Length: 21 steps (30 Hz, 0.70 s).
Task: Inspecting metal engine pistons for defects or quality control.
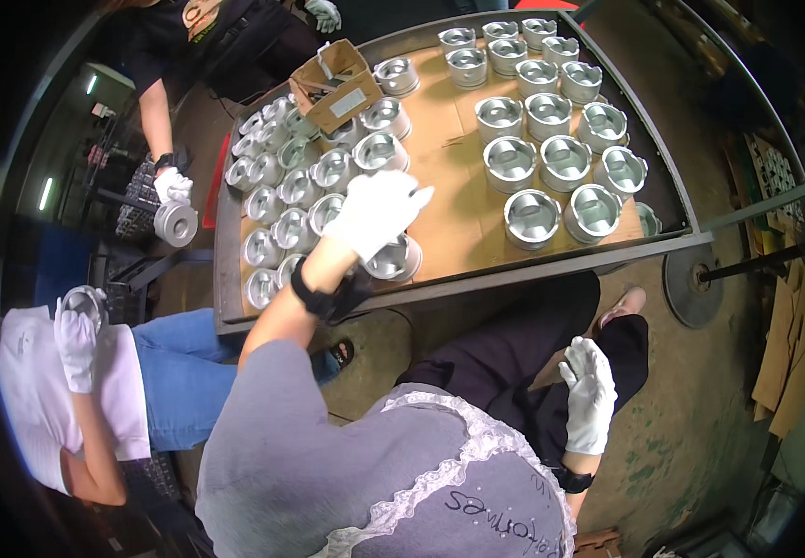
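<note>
My left hand [376, 216], in a white glove, reaches over the left-hand group of metal pistons on the table. Its thumb side points right, fingers apart, and I see nothing held in it. Just beyond the fingers stands a piston [381, 152], crown down with its hollow upward. Another piston [393, 260] sits partly under my wrist at the table's near edge. My right hand [590, 395], also white-gloved, hangs low beside my right thigh, away from the table. Its fingers are loosely bent and apart, with nothing in them.
A brown-topped, metal-rimmed table [458, 290] carries more pistons in rows at right [531, 219]. An open cardboard box [351, 104] rests among the left pistons. Two co-workers at left hold pistons, one at a gloved hand [177, 226]. A round metal base [693, 288] stands right.
</note>
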Tool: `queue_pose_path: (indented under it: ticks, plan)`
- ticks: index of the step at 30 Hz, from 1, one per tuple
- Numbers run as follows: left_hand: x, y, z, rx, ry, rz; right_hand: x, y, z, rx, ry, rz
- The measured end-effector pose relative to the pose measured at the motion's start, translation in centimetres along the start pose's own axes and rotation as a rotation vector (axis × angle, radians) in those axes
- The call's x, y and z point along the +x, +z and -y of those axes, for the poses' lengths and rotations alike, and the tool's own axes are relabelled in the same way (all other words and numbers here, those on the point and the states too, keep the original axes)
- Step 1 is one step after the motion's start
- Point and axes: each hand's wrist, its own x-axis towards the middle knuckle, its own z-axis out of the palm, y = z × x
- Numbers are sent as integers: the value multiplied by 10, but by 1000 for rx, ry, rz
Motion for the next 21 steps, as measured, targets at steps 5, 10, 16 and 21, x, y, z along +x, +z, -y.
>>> queue_pose_path:
  ticks: [5, 10, 16, 21]
  plan:
    - [-78, 31, 2, -85, -168, 224, 3, 11, -1, 15, -7, 51]
    - [-88, 61, 12, -137, -76, 282, 1, 22, -1, 37, 50, -17]
    - [-65, 58, 4, -104, -34, 328, -3, 5, -4, -23, 47, -1]
    - [-39, 58, -9, -260, -221, 74, -3, 4, -5, -7, 54, -7]
